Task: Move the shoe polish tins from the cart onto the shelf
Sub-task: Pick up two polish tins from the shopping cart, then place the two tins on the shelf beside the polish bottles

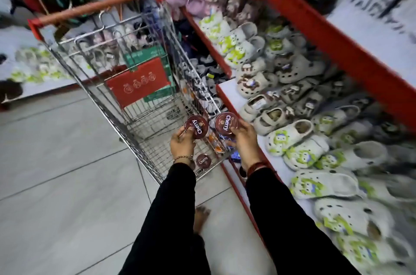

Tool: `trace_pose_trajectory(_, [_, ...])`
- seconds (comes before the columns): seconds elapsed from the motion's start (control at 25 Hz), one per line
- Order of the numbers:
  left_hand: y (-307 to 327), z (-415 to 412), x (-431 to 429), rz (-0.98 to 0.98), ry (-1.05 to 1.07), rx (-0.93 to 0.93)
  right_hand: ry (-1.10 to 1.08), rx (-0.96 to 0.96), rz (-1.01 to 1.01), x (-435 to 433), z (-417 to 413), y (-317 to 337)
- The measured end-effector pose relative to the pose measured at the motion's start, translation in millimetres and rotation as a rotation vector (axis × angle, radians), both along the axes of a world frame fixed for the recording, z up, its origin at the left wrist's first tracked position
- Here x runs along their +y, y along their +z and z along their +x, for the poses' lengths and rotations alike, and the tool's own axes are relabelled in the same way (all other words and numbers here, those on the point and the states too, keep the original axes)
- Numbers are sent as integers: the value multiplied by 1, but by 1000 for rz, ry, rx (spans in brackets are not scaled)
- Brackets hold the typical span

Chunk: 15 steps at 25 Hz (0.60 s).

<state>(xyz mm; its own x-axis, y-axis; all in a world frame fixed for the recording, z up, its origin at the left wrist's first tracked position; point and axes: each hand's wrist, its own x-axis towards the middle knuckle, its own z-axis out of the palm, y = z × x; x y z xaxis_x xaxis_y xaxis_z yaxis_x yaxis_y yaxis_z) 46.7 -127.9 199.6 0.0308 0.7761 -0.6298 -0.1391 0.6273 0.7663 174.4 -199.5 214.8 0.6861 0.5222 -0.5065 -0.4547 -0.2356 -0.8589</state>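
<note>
L hand point(182, 142) grips one tin point(196, 127), R hand point(242, 137) another tin point(226, 124), both above cart point(144, 85) near end; third tin point(203, 160) on cart floor, beside shelf point(229, 92) edge

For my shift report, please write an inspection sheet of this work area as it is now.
Surface: shelf, white with red edge, mostly covered in clogs.
Job's things: one tin in the left hand, one tin in the right hand; a third tin lies in the cart.
Clutter: red box and green box in the cart.
Grips: both closed on tins.
Cables: nothing seen.
Surroundings: grey tiled floor, more footwear beyond, blurred.
</note>
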Motion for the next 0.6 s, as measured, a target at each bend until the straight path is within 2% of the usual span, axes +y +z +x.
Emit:
trace_pose_trajectory(0.12, [53,18,-35,61,-132,-87,-83,-56,102,-55,13,65])
trace_pose_trajectory(0.28, [118,44,-72,52,-313,-295,-189,-143,217,-126,29,137])
trace_pose_trajectory(0.6, [231,132,-148,207,-724,-489,-440,-308,332,-246,71,230])
